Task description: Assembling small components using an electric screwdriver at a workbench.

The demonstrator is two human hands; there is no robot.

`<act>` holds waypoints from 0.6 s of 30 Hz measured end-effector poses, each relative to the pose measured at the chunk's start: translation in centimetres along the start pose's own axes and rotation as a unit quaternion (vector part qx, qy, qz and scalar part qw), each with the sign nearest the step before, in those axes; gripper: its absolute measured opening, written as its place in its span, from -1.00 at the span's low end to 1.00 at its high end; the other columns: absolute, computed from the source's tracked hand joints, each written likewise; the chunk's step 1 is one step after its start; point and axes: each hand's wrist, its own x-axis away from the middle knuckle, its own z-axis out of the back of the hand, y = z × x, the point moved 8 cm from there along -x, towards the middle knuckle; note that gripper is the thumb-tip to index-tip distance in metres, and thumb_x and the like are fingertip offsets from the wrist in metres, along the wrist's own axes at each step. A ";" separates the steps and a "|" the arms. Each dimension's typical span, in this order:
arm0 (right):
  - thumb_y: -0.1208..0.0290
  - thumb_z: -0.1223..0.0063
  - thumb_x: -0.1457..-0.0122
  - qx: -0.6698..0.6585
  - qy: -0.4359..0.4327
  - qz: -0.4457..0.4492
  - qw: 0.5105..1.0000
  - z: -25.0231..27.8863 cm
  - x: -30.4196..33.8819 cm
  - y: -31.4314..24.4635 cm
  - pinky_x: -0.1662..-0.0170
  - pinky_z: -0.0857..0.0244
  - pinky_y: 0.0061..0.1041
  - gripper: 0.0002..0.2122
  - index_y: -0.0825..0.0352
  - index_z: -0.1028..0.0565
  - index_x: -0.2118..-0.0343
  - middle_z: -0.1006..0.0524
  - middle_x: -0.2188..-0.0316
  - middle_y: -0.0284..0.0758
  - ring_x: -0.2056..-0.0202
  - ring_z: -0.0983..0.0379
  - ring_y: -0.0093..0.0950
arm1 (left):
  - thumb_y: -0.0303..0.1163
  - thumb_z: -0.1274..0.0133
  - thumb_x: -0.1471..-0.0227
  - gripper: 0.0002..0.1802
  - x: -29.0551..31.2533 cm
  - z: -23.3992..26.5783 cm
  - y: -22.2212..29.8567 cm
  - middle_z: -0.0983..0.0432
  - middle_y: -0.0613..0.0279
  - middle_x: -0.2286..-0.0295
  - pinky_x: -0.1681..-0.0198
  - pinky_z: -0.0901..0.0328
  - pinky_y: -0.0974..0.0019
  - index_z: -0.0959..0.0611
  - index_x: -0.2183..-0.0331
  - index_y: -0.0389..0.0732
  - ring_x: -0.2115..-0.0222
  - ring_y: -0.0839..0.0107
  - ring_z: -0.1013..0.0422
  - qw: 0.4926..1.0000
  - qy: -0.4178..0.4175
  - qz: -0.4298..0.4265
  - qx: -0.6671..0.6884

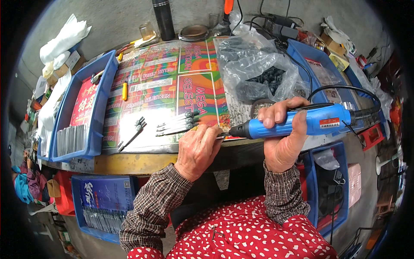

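My right hand point(284, 136) is wrapped round a blue electric screwdriver point(317, 121). It is held level, its black nose pointing left and its cable leaving at the right end. My left hand point(198, 149) is closed in a pinch at the screwdriver's tip; what its fingers hold is mostly hidden. Just beyond the left hand lies a bundle of thin metal strips with dark ends point(179, 124). A smaller group of dark-ended strips point(133, 133) rests further left. Beyond the right hand, a clear plastic bag point(241, 71) holds many small black parts point(269, 82).
A blue bin point(97, 129) with upright thin strips and a red sheet stands at the left. Another blue bin point(108, 235) sits below the table edge, and more blue bins point(297, 47) are at the right. A yellow-handled tool point(125, 91) and a black flask point(164, 21) are on the table.
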 end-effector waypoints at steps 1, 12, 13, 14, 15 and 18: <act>0.27 -0.08 -0.02 0.005 0.000 0.002 1.000 0.0 0.0 -0.1 0.36 -0.22 -0.37 -0.73 0.25 -0.29 0.30 -0.33 0.62 -0.35 0.57 -0.31 -0.47 | -0.58 -0.16 0.36 -0.70 -0.1 0.0 0.0 -0.40 0.14 0.52 0.51 -0.28 0.30 -0.48 0.43 -0.31 0.53 0.25 -0.39 1.000 0.002 0.000 0.001; 0.21 -0.09 -0.02 0.010 -0.005 -0.001 1.000 -0.1 0.0 0.1 0.35 -0.20 -0.35 -0.71 0.23 -0.29 0.30 -0.32 0.62 -0.37 0.58 -0.29 -0.48 | -0.58 -0.14 0.35 -0.66 -0.2 0.3 -0.2 -0.39 0.17 0.52 0.53 -0.28 0.31 -0.55 0.35 -0.24 0.54 0.27 -0.38 0.999 0.010 -0.005 0.051; 0.21 -0.09 -0.01 0.012 -0.002 0.003 1.000 -0.1 0.0 0.1 0.35 -0.20 -0.35 -0.70 0.23 -0.29 0.30 -0.32 0.62 -0.37 0.58 -0.29 -0.48 | -0.58 -0.14 0.35 -0.66 -0.2 0.4 -0.3 -0.39 0.17 0.52 0.53 -0.28 0.31 -0.55 0.35 -0.24 0.54 0.27 -0.38 0.999 0.011 -0.003 0.050; 0.21 -0.09 -0.01 0.013 -0.004 0.001 1.000 -0.1 0.0 0.1 0.35 -0.20 -0.35 -0.70 0.23 -0.29 0.30 -0.32 0.62 -0.37 0.58 -0.29 -0.48 | -0.58 -0.14 0.35 -0.66 -0.2 0.4 -0.2 -0.39 0.17 0.52 0.53 -0.28 0.31 -0.55 0.36 -0.24 0.54 0.28 -0.38 0.999 0.011 0.001 0.051; 0.20 -0.10 -0.01 0.016 -0.001 0.004 1.000 0.0 0.0 0.0 0.36 -0.20 -0.36 -0.70 0.23 -0.29 0.30 -0.32 0.63 -0.37 0.58 -0.29 -0.48 | -0.58 -0.14 0.36 -0.66 -0.3 0.3 -0.3 -0.39 0.17 0.52 0.54 -0.28 0.31 -0.55 0.36 -0.24 0.54 0.28 -0.38 0.999 0.011 0.005 0.053; 0.19 -0.10 0.00 0.021 -0.001 0.005 1.000 -0.2 0.1 0.0 0.36 -0.20 -0.36 -0.69 0.23 -0.30 0.30 -0.31 0.63 -0.38 0.58 -0.29 -0.49 | -0.58 -0.15 0.36 -0.67 0.0 0.1 -0.6 -0.39 0.17 0.52 0.53 -0.29 0.31 -0.55 0.37 -0.23 0.53 0.27 -0.39 0.999 -0.002 0.013 0.049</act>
